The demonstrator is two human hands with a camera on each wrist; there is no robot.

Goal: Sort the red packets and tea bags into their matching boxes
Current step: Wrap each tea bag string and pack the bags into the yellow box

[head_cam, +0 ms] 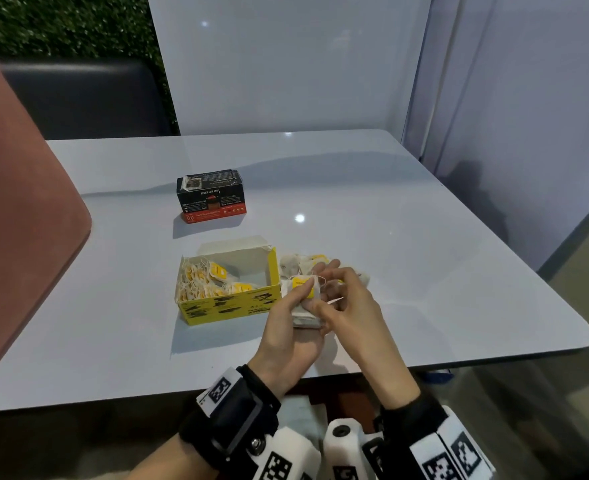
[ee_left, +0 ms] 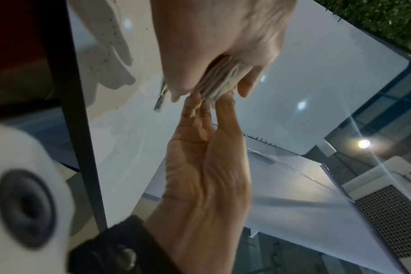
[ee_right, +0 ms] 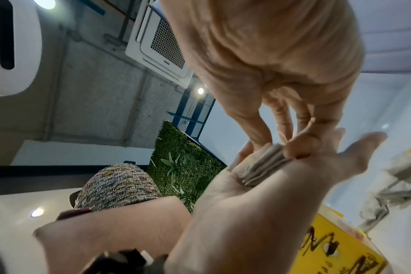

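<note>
Gathering a stack of tea bags (head_cam: 305, 306) between both hands, just right of the yellow box (head_cam: 229, 308) and slightly above the counter (head_cam: 424, 271). Squaring the stack up, probably, so that it slides into the box as one neat bundle rather than bag by bag. Gripping it from below with the left hand (head_cam: 291, 327), thumb pressing the yellow tag on top and fingers curling underneath, likely to keep strings and tags from tangling. Pinching the near edge with the right hand (head_cam: 346, 303), fingertips (ee_left: 195, 103) closing on the layered paper edges, seemingly aligning or adding one more bag. Showing the same grasp from the right wrist view: stack (ee_right: 258, 165) lying across the left palm with the right thumb pressing it down.

Sitting open, lid flap folded back, the yellow box already holding a crowd of yellow-tagged bags on its left side, leaving free space on the right for this bundle. Lying loose beyond the hands, a remaining heap of tea bags (head_cam: 303, 263), touching the box's right wall, kept close for quick reach. Standing farther back and well apart, the black and red box (head_cam: 211, 195), closed, with no red packets showing anywhere, so that half of the sorting appearing done.
</note>
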